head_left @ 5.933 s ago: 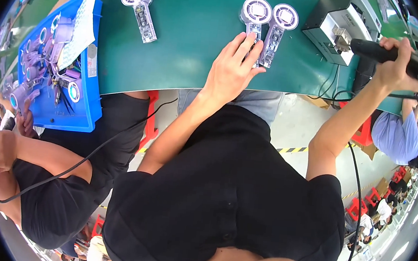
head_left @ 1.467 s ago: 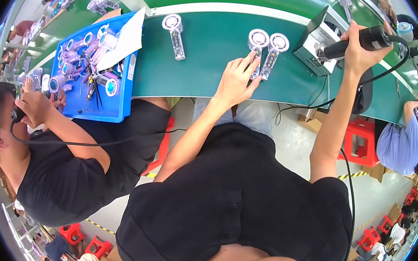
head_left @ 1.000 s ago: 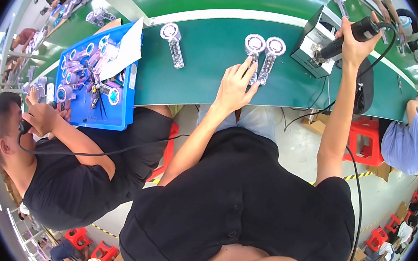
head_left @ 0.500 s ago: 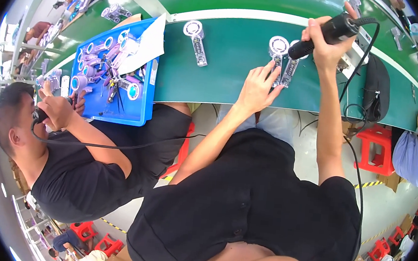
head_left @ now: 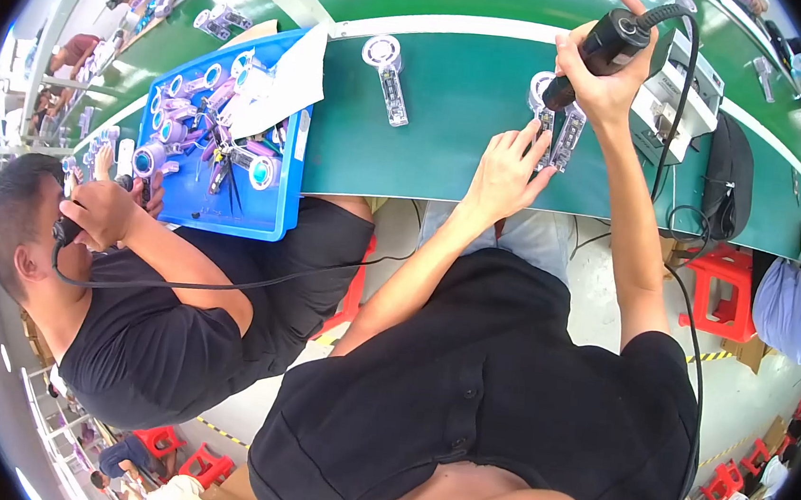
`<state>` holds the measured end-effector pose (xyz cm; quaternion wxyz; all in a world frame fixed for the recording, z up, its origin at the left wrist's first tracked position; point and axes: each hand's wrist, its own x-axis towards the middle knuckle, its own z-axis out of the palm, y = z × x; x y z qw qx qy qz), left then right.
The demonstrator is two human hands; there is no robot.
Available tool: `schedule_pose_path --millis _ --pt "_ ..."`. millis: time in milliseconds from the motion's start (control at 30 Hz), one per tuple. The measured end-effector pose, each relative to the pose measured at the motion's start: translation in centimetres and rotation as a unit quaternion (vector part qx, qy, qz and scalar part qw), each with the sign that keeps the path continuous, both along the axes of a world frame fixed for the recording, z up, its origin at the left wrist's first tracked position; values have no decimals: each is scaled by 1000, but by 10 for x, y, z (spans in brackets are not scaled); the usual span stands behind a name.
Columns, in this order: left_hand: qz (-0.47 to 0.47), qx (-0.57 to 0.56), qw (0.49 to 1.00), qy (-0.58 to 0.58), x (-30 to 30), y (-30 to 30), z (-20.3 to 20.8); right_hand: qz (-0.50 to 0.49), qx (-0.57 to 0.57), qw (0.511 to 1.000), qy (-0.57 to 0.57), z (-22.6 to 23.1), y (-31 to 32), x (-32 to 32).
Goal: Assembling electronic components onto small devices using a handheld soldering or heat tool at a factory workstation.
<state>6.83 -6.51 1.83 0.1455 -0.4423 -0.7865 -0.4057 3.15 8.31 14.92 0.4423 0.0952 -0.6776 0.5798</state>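
In my right hand [head_left: 610, 89] is a black corded electric screwdriver [head_left: 611, 42], tilted with its nose down and left. The nose hangs over a purple-and-clear handheld fan [head_left: 539, 89] and hides part of it; I cannot make out the bit's tip. My left hand [head_left: 502, 175] holds this fan by the handle, fingertips along its left side and thumb near the bottom end. Right beside it lies a second similar fan [head_left: 570, 136], its head mostly hidden by the screwdriver and my right hand. Farther left, another fan [head_left: 391, 87] lies alone with circuit parts showing in its handle.
At left, a blue bin [head_left: 275, 215] holds several fan parts, wires and a white sheet [head_left: 284, 87]. A co-worker [head_left: 156, 324] sits beside it. A grey box-like device [head_left: 686, 94], a black pouch [head_left: 729, 174] and the screwdriver's cord [head_left: 690, 80] occupy the right side.
My right hand has brought the screwdriver left, so its nose moved from between the two fans to over the left one. My left hand stays at that fan's handle.
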Motion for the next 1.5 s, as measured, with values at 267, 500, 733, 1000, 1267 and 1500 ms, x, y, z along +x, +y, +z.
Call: schedule_pose_path --millis 267,500,733,1000,1267,1500 --pt "-1 -2 1000 -4 -2 0 -3 47 73 996 6 -12 -3 -10" --pt "-5 -2 1000 -18 -2 0 -3 65 92 993 18 -27 -11 -14" --pt "-17 -33 999 -10 0 1 7 45 23 999 2 -5 13 7" --pt "-40 -65 997 9 4 25 2 -182 71 981 12 57 143 70" --pt "10 -49 998 33 16 54 1 -147 10 989 -29 39 150 59" --pt "-34 -39 997 57 20 49 1 -193 -125 966 -119 45 149 51"
